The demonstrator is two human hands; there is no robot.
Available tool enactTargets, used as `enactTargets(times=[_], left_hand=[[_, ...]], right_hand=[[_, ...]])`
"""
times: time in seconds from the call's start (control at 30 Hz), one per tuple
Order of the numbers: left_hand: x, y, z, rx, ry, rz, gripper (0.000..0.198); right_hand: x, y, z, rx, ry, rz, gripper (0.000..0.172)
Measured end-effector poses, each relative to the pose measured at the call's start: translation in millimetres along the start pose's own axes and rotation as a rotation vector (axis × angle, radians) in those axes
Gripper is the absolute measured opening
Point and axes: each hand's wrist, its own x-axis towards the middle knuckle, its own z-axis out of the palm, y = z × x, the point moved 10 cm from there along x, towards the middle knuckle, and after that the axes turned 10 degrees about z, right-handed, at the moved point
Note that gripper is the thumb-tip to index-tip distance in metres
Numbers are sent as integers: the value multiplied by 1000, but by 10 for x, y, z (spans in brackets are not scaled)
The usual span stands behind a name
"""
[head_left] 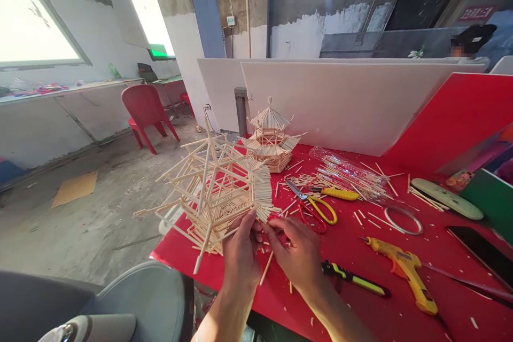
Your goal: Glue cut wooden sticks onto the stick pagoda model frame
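Note:
A half-open pavilion model built of thin wooden sticks (262,184) leans over the table's left corner, its bare frame tilted and its roof partly covered with a row of sticks. My left hand (241,248) is closed at the near lower edge of that roof, thumb on top. Beside it, my right hand (297,250) is closed in a pinch at the same edge; the fingertips nearly meet the left ones, and whatever they hold is hidden or too small to name. A loose stick (266,268) lies below the hands.
Behind stands a finished-looking stick pagoda (269,147). To the right lie scissors (310,200), a yellow cutter (340,193), bagged sticks (352,176), a green-black cutter (356,279), a tape ring (404,220), a yellow glue gun (404,272) and a phone (483,251). A grey stool (144,299) is at left.

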Motion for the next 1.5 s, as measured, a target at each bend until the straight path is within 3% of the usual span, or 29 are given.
enactTargets(times=[1.5], left_hand=[[7, 15, -17, 11, -12, 11, 30]], right_hand=[[-22, 62, 71, 90, -48, 127, 18]])
